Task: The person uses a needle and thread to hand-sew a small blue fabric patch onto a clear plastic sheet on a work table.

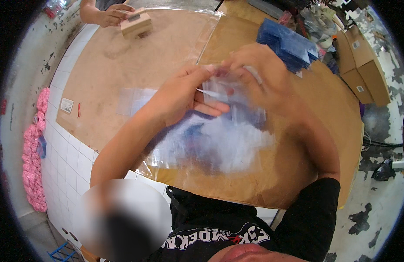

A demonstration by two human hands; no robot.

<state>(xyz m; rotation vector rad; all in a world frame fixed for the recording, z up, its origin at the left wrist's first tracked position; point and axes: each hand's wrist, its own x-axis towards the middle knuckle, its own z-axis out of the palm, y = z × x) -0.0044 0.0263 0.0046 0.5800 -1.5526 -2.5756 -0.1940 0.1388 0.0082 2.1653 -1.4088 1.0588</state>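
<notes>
Above the middle of the table, my left hand (178,96) pinches a small clear plastic bag (220,86) between thumb and fingers, its lower fingers spread behind the film. My right hand (269,76) is smeared by motion; its curled fingers meet the bag's upper edge beside my left thumb. Something small and reddish seems to show through the film, too blurred to name. Below both hands a loose pile of clear plastic bags (210,148) lies on the table, shiny and overlapping. Another flat clear bag (134,99) lies left of the pile, partly behind my left forearm.
Brown cardboard (97,65) covers the table. At the far left another person's hand (112,17) rests on a light wooden-looking block (136,25). Dark blue stacked packs (285,46) lie far right, beside a cardboard box (363,70). Pink bundles (34,157) line the left wall.
</notes>
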